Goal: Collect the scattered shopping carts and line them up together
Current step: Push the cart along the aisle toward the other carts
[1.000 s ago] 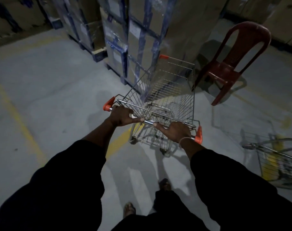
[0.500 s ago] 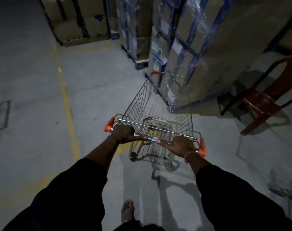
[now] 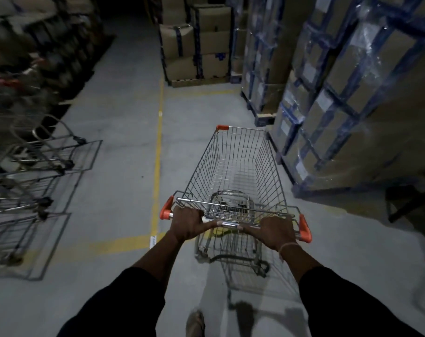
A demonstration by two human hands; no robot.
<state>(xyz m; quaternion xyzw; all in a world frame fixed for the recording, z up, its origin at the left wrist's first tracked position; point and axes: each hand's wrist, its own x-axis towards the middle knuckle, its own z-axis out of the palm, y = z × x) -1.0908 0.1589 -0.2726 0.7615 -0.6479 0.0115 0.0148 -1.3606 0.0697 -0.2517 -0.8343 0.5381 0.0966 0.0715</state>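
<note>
- Grey concrete floor runs ahead as a dim warehouse aisle, with a yellow painted line along its length and a second yellow stripe crossing it just left of the hands.
- White paper labels sit on the shrink-wrapped boxes stacked at the right; their print is too small and blurred to read. A small white tag on the floor by the yellow stripe is equally unreadable.
- More cardboard cartons stand on a pallet straight ahead, beyond the line.
- The shopping cart, bare wire with orange corner caps, stands in the middle of the aisle, pointing away from the person, its basket holding nothing.
- The left hand has its fingers curled round the cart's handle bar near the left orange cap; the right hand grips the same bar near the right cap, a thin band at its wrist.
- The cart's right side runs near the wrapped boxes; open floor lies ahead of it and to its left.
- Nested carts lie blurred at the left edge, well apart from the held cart.
</note>
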